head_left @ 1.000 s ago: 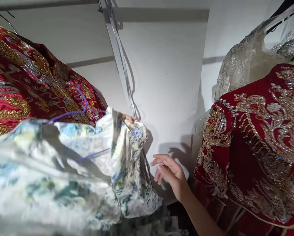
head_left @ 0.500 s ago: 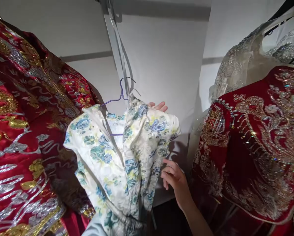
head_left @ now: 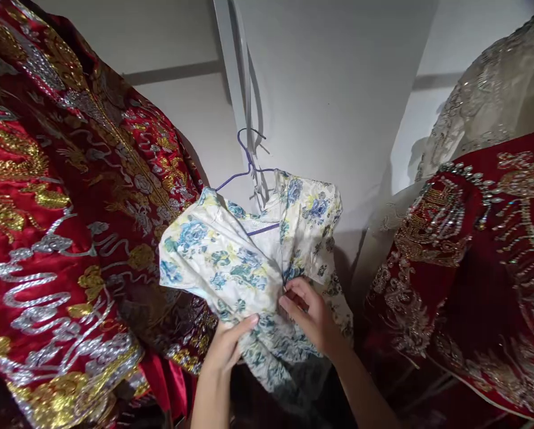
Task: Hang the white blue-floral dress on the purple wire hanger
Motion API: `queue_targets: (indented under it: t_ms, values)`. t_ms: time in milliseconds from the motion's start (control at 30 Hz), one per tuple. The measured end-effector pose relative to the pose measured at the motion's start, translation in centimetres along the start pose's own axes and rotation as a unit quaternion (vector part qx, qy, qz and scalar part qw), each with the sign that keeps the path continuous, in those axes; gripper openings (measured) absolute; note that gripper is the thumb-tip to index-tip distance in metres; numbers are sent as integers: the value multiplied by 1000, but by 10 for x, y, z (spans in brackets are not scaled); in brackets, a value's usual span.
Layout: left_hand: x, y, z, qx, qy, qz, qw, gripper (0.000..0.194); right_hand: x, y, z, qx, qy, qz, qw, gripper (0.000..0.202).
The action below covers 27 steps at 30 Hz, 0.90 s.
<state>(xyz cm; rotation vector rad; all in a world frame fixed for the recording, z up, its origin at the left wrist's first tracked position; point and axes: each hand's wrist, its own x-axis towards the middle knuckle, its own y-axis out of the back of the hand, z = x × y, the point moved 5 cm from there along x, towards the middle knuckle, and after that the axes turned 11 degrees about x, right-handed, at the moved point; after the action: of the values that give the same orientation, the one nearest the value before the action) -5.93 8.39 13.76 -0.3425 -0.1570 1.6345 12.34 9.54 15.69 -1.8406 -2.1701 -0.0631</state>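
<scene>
A white garment (head_left: 244, 268) with blue and green flowers hangs from a purple hanger (head_left: 250, 165) at the centre. My right hand (head_left: 309, 310) pinches the fabric at the lower end of the V-shaped neckline, thumb and index finger close together. At the garment's left side, my left hand (head_left: 232, 345) has its thumb on the front of the cloth, while its other fingers go behind and are partly hidden; it grips the side. Some creases run across the waist below both hands.
A red jacket (head_left: 88, 238) with gold and silver embroidery fills the left. On the right hang a red beaded dress (head_left: 472, 286) and a pale sequined one (head_left: 481, 101). A white strap (head_left: 244, 65) runs down the grey wall (head_left: 338, 89).
My left hand has come from behind the garment's shoulder to its lower left side. My right hand has moved from its right edge onto the neckline. The view has shifted, and the clothes appear elsewhere.
</scene>
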Motion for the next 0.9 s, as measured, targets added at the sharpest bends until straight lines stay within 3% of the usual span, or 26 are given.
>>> queue_targets:
  t_ms: [100, 267, 367, 433, 500, 533, 600, 700, 767, 800, 900]
  values:
    - [-8, -2, -6, -13, 47, -15, 999, 75, 15, -9, -1, 0, 1, -14, 1000, 38]
    - [-6, 0, -6, -27, 61, 3, 998, 70, 17, -10, -12, 62, -21, -58, 996, 42]
    - [-1, 14, -2, -28, -14, 133, 991, 51, 8, -1, -17, 86, -41, -38, 995, 40]
    - [-7, 22, 1, -37, -116, 274, 954, 44, 2, 2, -18, 95, -54, -29, 994, 40]
    - [-20, 17, 6, -3, -251, 354, 901, 46, -3, -1, -18, 102, -72, -35, 992, 38]
    - [-27, 8, 10, 40, -320, 356, 877, 48, -5, -3, -18, 105, -82, -40, 990, 36]
    - [-36, -16, 16, 182, -419, 308, 835, 49, -8, -11, -20, 109, -91, -50, 989, 32]
    - [-33, -43, 16, 368, -448, 201, 789, 34, -9, -22, -27, 100, -82, -66, 989, 29]
    - [-26, -48, 14, 414, -426, 135, 793, 9, -8, -27, -30, 95, -79, -78, 989, 28]
    - [-23, -48, 14, 417, -415, 108, 801, 7, -6, -28, -32, 97, -81, -82, 989, 28]
    - [-19, -46, 13, 418, -397, 67, 814, 23, 11, -29, -41, 128, -84, -101, 983, 29]
